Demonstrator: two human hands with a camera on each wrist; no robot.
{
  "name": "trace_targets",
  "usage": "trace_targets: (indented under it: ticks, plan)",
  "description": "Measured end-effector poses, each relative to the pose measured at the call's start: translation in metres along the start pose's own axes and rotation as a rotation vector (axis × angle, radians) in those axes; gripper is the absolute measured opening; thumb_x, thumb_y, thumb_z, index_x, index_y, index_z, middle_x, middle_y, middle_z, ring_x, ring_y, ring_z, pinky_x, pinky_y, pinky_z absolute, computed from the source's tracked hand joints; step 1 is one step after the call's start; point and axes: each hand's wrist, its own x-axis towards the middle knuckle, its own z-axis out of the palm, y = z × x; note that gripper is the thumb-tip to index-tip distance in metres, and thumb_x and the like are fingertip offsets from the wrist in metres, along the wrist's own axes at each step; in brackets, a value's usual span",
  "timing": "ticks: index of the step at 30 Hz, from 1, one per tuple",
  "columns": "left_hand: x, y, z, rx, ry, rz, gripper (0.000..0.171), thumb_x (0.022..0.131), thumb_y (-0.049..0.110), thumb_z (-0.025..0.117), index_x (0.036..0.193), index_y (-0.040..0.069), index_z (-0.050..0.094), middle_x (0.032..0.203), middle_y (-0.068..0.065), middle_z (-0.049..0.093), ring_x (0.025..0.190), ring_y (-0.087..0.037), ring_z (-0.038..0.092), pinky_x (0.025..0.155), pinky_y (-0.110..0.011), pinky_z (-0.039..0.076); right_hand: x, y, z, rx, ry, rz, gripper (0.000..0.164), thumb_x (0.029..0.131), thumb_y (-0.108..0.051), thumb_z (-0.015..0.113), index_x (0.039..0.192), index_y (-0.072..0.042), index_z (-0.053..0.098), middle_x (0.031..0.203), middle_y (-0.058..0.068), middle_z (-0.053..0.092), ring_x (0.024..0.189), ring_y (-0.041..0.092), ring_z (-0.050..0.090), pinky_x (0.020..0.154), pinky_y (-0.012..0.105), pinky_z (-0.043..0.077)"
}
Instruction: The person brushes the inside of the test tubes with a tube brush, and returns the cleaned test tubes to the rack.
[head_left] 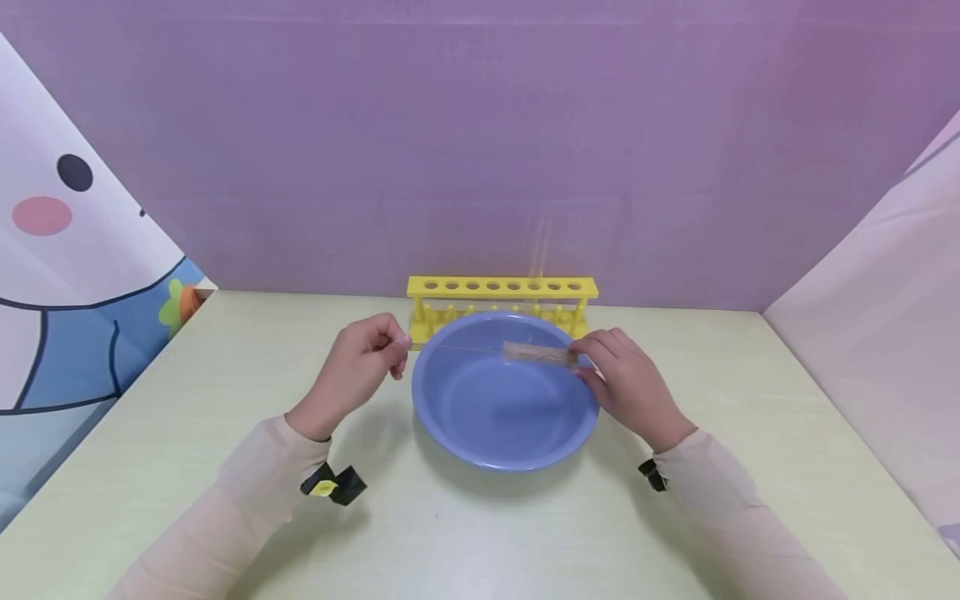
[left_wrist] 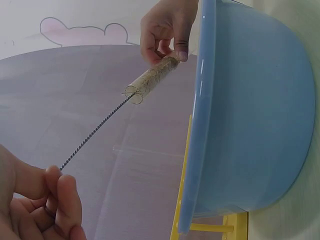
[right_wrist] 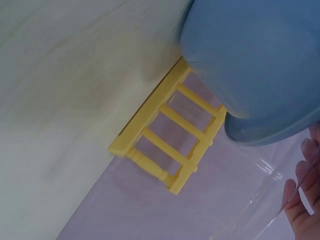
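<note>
My left hand [head_left: 358,367] pinches the thin twisted-wire handle of a test tube brush [left_wrist: 95,134]. The pale bristles of the brush sit inside a clear test tube [head_left: 536,353], which lies nearly level above the basin. At the tube's far end, my right hand [head_left: 630,379] grips it between thumb and fingers. Below both hands stands a round blue basin [head_left: 506,446]; whether it holds water I cannot tell. Only the fingers of the right hand show at the edge of the right wrist view.
Just behind the basin stands a yellow test tube rack [head_left: 502,287], with another clear test tube [head_left: 540,250] upright in it. A purple backdrop [head_left: 480,150] rises behind the pale tabletop [head_left: 480,542]. At the left hangs a cartoon-printed cloth [head_left: 67,275].
</note>
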Motion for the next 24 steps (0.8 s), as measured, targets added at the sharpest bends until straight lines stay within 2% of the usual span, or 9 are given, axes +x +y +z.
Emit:
trace_targets:
  ticks: [8, 16, 24]
  plan:
    - [0.001, 0.003, 0.004, -0.012, 0.003, -0.023, 0.016, 0.092, 0.003, 0.053, 0.076, 0.001, 0.053, 0.06, -0.006, 0.053, 0.061, -0.02, 0.055, 0.061, -0.031, 0.047, 0.003, -0.006, 0.002, -0.021, 0.026, 0.033, 0.037, 0.066, 0.003, 0.081, 0.098, 0.0, 0.063, 0.092, 0.008, 0.063, 0.081, 0.022, 0.053, 0.068, 0.033, 0.049]
    - [0.003, 0.005, 0.008, -0.033, 0.009, -0.027, 0.016, 0.091, 0.001, 0.052, 0.074, 0.0, 0.052, 0.06, -0.006, 0.054, 0.059, -0.02, 0.055, 0.06, -0.031, 0.048, 0.006, -0.009, 0.006, -0.037, 0.076, 0.02, 0.04, 0.062, 0.007, 0.083, 0.095, 0.001, 0.062, 0.085, 0.008, 0.059, 0.076, 0.021, 0.051, 0.064, 0.031, 0.046]
    - [0.006, 0.005, 0.013, -0.059, 0.007, -0.028, 0.016, 0.09, -0.001, 0.051, 0.074, -0.001, 0.052, 0.064, -0.017, 0.057, 0.06, -0.018, 0.054, 0.06, -0.029, 0.049, 0.009, -0.012, 0.007, -0.067, 0.113, -0.01, 0.036, 0.063, 0.006, 0.082, 0.092, 0.0, 0.061, 0.081, 0.007, 0.056, 0.072, 0.021, 0.049, 0.06, 0.03, 0.045]
